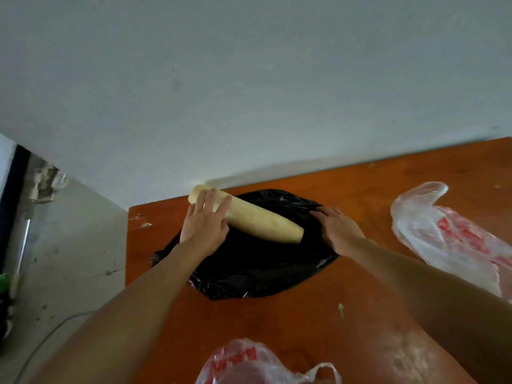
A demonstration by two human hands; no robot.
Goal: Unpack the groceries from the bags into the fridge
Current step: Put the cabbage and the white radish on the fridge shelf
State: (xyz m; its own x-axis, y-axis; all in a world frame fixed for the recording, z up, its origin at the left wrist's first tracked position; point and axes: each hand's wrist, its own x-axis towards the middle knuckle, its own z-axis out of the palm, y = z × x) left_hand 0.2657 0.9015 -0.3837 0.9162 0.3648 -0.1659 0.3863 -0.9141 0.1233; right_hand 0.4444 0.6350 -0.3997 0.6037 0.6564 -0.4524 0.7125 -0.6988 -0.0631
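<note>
A long pale white radish [257,217] pokes out of a black plastic bag [249,267] that lies open on the brown wooden table [318,322]. My left hand [205,223] grips the radish near its upper left end, fingers wrapped over it. My right hand [336,228] pinches the right rim of the black bag. The radish's lower end rests inside the bag's mouth. What else the bag holds is hidden in its dark interior.
A clear plastic bag with red print [448,239] lies at the table's right. Another clear red-printed bag [257,364] sits at the near edge. The white wall [249,79] stands right behind the table. The grey concrete floor [69,259] and a cable are to the left.
</note>
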